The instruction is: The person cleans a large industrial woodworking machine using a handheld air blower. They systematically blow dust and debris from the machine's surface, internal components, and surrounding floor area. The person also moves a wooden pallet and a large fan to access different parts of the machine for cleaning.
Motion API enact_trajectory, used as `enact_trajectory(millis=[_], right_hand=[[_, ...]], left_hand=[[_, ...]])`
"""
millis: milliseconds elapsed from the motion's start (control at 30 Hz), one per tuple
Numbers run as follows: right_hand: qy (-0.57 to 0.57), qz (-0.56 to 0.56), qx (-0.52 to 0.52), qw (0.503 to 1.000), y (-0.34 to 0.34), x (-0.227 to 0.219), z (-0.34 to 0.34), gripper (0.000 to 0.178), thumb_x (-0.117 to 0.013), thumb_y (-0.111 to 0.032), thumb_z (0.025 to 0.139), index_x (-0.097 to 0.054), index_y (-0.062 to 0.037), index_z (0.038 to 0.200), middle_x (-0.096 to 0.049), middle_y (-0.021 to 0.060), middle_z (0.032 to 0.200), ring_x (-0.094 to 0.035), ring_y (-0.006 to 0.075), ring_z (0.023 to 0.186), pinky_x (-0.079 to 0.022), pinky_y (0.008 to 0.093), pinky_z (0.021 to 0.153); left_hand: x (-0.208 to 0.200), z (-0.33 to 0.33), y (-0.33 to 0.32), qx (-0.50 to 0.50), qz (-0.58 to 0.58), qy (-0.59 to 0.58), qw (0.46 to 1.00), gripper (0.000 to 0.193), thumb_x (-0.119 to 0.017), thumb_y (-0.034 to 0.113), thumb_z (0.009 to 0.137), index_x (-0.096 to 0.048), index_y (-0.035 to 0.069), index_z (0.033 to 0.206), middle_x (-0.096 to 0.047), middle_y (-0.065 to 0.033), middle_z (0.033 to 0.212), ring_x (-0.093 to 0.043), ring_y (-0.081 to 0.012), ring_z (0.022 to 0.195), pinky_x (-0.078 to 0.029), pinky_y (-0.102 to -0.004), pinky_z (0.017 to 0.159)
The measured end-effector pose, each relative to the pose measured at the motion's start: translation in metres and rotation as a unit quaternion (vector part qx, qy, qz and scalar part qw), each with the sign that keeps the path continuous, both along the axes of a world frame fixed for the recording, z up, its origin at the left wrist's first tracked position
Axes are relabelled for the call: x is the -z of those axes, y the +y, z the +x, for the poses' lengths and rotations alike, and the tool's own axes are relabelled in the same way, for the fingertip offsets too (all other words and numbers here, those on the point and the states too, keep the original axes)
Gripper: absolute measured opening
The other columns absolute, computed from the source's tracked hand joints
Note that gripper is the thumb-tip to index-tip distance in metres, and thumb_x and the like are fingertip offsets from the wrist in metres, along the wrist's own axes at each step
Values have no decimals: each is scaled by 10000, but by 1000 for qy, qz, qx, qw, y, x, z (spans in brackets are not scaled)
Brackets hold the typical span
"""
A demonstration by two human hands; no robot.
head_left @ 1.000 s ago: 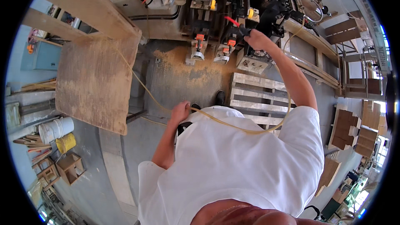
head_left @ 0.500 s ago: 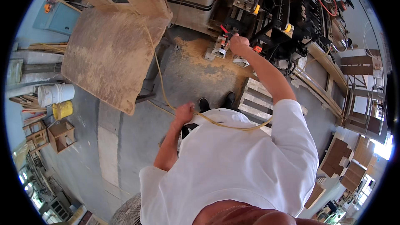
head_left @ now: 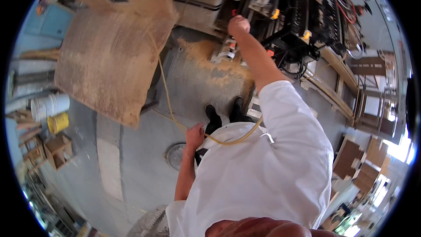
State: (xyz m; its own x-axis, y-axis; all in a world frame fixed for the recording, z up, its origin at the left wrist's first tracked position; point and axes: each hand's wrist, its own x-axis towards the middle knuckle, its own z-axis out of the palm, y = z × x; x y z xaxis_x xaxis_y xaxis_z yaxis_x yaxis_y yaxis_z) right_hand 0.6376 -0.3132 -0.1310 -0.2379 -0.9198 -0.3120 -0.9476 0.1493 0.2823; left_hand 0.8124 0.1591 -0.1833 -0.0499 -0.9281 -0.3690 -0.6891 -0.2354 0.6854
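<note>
My right hand (head_left: 239,26) reaches forward to the machine (head_left: 287,22), closed in a fist. A small red part (head_left: 234,12) shows just beyond its knuckles; what the fist holds is mostly hidden. Low at my left side, my left hand (head_left: 195,135) is closed round a yellow hose (head_left: 165,81). That hose comes down from beside the brown board (head_left: 107,66), passes through the hand and loops across my white shirt toward my right arm, where it goes out of sight. Below the right hand sits a metal clamp-like fitting (head_left: 227,53) with an orange-red part.
Sawdust (head_left: 199,52) lies on the floor before the machine. A slatted pallet (head_left: 255,105) is by my right foot. Left stand a white bucket (head_left: 50,106), a yellow bucket (head_left: 58,123) and a wooden box (head_left: 58,150). A round lid-like disc (head_left: 175,156) lies behind my left hand.
My right hand has moved forward and left, deeper over the machine, and the red part has gone forward with it. The left hand keeps its hold on the hose. The view has shifted slightly.
</note>
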Motion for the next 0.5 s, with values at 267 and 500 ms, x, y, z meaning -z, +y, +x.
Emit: enact_trajectory(millis=[267, 500], right_hand=[[-110, -117, -39, 986, 31, -2, -28, 359, -547, -165, 841, -467, 50, 1118, -600, 190, 1041, -631, 285, 936, -549, 369, 690], [-289, -18, -90, 953, 178, -4, -131, 292, -513, -147, 822, -444, 46, 1030, -606, 212, 951, -634, 357, 839, -516, 414, 719]], left_hand=[[-5, 27, -29, 93, 20, -8, 995, 222, -533, 132, 814, -591, 84, 1023, -643, -159, 864, -608, -345, 842, -476, -431, 720], [4, 14, -61, 167, 40, 5, 985, 250, -533, 195, 833, -599, 87, 1048, -632, -179, 934, -590, -371, 881, -474, -447, 763]])
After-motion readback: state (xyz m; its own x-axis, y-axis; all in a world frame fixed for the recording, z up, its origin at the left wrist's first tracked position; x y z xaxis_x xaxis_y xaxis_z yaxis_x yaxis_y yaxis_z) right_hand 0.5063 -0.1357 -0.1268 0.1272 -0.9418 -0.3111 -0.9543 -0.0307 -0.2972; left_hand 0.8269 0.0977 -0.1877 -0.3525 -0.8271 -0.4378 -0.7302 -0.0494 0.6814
